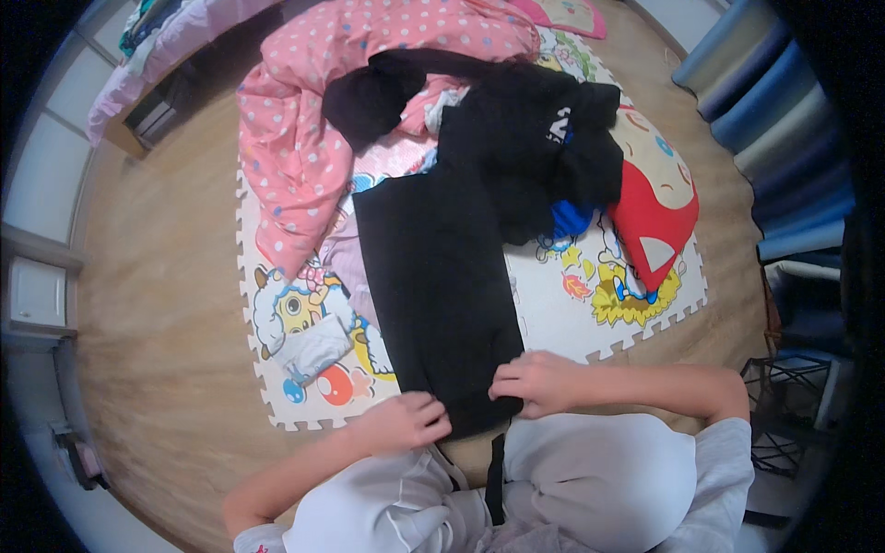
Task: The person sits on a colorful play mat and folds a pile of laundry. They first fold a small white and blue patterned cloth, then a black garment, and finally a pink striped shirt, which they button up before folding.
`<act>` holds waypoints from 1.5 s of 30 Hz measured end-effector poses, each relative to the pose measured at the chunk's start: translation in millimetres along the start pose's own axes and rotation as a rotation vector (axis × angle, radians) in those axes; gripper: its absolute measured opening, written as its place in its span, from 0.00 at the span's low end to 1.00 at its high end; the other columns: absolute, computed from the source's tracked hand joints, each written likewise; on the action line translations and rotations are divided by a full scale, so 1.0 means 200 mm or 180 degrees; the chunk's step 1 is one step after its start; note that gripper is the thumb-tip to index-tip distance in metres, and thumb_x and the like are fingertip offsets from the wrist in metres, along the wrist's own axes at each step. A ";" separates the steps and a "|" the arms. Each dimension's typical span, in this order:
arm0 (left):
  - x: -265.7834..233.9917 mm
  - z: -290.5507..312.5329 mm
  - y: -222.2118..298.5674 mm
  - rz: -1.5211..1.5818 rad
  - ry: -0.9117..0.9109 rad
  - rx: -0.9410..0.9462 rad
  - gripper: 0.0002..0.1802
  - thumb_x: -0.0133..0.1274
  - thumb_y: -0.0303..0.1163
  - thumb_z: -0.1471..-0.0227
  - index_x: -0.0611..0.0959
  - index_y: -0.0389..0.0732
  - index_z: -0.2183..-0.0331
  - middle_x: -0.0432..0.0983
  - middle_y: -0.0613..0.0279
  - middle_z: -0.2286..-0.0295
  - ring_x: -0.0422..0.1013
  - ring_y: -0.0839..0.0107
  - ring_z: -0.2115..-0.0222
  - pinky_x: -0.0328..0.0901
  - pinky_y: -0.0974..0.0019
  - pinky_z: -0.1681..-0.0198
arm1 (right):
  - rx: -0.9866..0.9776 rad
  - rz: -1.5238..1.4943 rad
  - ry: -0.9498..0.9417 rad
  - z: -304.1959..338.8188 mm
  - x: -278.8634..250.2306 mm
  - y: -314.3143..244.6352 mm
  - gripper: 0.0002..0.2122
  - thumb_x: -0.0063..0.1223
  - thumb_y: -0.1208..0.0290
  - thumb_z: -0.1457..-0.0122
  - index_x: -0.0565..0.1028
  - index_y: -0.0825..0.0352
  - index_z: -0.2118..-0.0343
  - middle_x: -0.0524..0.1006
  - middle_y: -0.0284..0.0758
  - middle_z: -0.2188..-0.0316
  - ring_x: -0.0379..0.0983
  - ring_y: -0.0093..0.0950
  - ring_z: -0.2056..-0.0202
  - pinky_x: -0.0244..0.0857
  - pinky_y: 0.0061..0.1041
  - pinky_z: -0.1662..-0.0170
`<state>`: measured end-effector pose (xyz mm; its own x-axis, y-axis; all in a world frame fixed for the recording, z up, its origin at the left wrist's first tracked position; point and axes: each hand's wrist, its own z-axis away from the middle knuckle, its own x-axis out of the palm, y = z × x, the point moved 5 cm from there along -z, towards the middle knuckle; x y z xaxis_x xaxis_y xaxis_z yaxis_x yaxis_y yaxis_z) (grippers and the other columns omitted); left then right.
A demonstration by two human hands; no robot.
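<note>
A black garment lies in front of me, laid out as a long, flat rectangle; its exact kind cannot be told. My left hand is closed at its near left corner, fingers curled on the cloth. At the near right edge my right hand is closed too, with the fingertips pressed on the fabric. Beyond the far end, more black clothing lies crumpled, with a white print on it. Whether this is a separate piece or joins the rectangle is unclear.
A white foam mat with cartoon prints lies on the wooden floor. On it are a pink dotted quilt, a red cushion and a small folded white cloth. Blue curtains hang at the right, near a black wire rack.
</note>
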<state>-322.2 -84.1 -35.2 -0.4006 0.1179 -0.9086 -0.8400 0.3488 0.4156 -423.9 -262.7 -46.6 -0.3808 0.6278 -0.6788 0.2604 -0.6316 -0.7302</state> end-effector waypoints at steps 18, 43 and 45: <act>0.12 0.08 -0.20 0.3220 -0.0423 -0.2261 0.26 0.64 0.41 0.55 0.75 0.38 0.58 0.76 0.52 0.69 0.75 0.60 0.69 0.68 0.61 0.66 | 0.1196 -0.2122 -0.0220 -0.03 0.11 0.17 0.22 0.67 0.65 0.51 0.70 0.65 0.56 0.79 0.38 0.66 0.72 0.19 0.79 0.65 0.21 0.77; 0.38 0.27 -0.61 0.2145 0.0671 -0.4566 0.33 0.59 0.56 0.54 0.76 0.29 0.69 0.75 0.50 0.80 0.74 0.54 0.76 0.68 0.58 0.68 | 0.3474 -0.0473 0.2105 0.06 0.09 0.66 0.21 0.61 0.59 0.49 0.73 0.71 0.59 0.75 0.44 0.61 0.74 0.38 0.62 0.68 0.33 0.57; 0.39 0.26 -0.55 0.2229 0.1048 -0.4699 0.30 0.63 0.49 0.56 0.75 0.31 0.65 0.74 0.49 0.71 0.73 0.57 0.71 0.67 0.59 0.66 | 0.3437 -0.0596 0.2412 0.09 0.10 0.62 0.21 0.62 0.62 0.50 0.73 0.70 0.56 0.76 0.42 0.62 0.73 0.37 0.61 0.66 0.34 0.55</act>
<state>-242.1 -65.2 -153.3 -0.7175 -0.3927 -0.5753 -0.0006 -0.8256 0.5643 -415.1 -336.4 -148.9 0.3426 0.6181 -0.7075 -0.7047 -0.3289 -0.6287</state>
